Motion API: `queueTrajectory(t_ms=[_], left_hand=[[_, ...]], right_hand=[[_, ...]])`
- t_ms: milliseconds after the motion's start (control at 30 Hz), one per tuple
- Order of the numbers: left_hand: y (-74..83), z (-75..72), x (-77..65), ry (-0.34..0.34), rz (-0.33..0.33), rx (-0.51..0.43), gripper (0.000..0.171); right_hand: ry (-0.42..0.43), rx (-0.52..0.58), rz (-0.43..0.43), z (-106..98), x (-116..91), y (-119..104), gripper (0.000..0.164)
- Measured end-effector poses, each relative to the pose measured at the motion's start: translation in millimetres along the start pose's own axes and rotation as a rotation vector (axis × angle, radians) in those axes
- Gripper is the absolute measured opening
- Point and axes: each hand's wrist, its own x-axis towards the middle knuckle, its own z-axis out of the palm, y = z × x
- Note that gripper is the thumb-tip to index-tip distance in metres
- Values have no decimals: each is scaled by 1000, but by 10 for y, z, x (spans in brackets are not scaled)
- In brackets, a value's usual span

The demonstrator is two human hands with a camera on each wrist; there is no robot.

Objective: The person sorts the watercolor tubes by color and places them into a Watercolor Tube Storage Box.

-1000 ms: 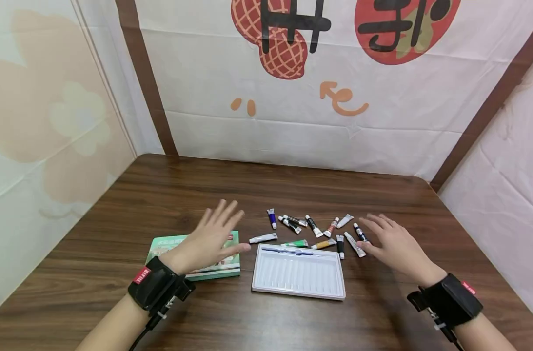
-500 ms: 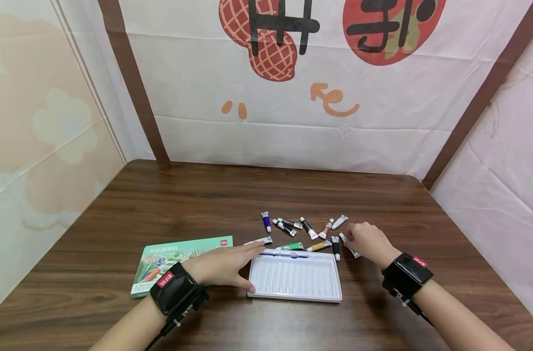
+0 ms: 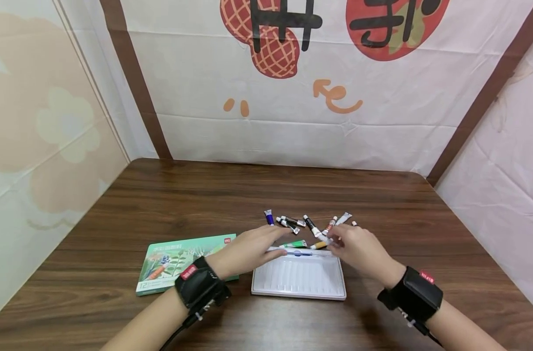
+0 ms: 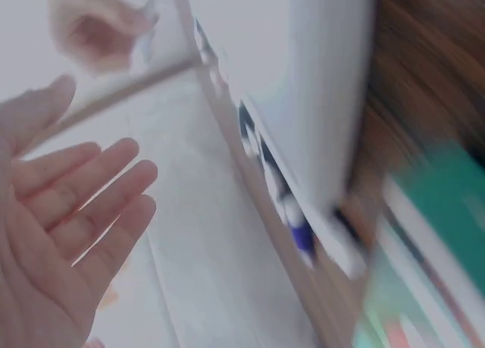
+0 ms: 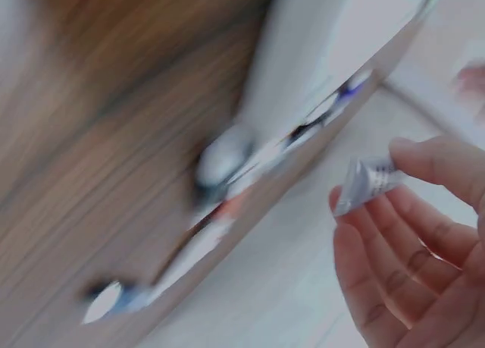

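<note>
My right hand (image 3: pixel 360 251) pinches a small white paint tube (image 5: pixel 367 185) between thumb and fingers, just behind the far right corner of a white plastic tray (image 3: pixel 299 280). Over that tray's far left corner, my left hand (image 3: pixel 250 248) reaches across with straight fingers and holds nothing; its bare palm shows in the left wrist view. A thin blue paintbrush (image 3: pixel 298 254) lies along the tray's far edge. Behind it are scattered paint tubes, among them a green tube (image 3: pixel 294 244), a yellow tube (image 3: pixel 319 244) and a purple one (image 3: pixel 269 217). My hands hide some tubes.
A green paint box (image 3: pixel 174 265) lies flat left of the tray, partly under my left forearm. The wooden table (image 3: pixel 196 195) ends at a printed cloth wall (image 3: pixel 292 136). Both wrist views are blurred.
My right hand has come down to the tubes, picked up the white one and carried it left. My left hand has moved right, from above the box to over the tray.
</note>
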Motion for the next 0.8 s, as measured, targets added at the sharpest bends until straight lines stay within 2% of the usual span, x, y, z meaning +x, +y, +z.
queueTrajectory(t_ms=[100,233,400,533,633,800], left_hand=[[114,80,124,19,49,-11,40],[190,177,184,5,82,-31,24],[194,200,172,8,81,-19,12],[185,173,160,11,64,-3,29],[182,143,160,4,57,30,33],[174,123,178,15,118,97,19]], right_hand=[[67,25,-153,-10,-44,-229,19],[114,18,-257,7,-81,-414,21],[145,-8,-288,32,-82,-467,16],[139,-1,-294,54,-78,-450,14],[135,2,-297,64,-79,-440,13],[126,16,-297,62,-76,-449,13]])
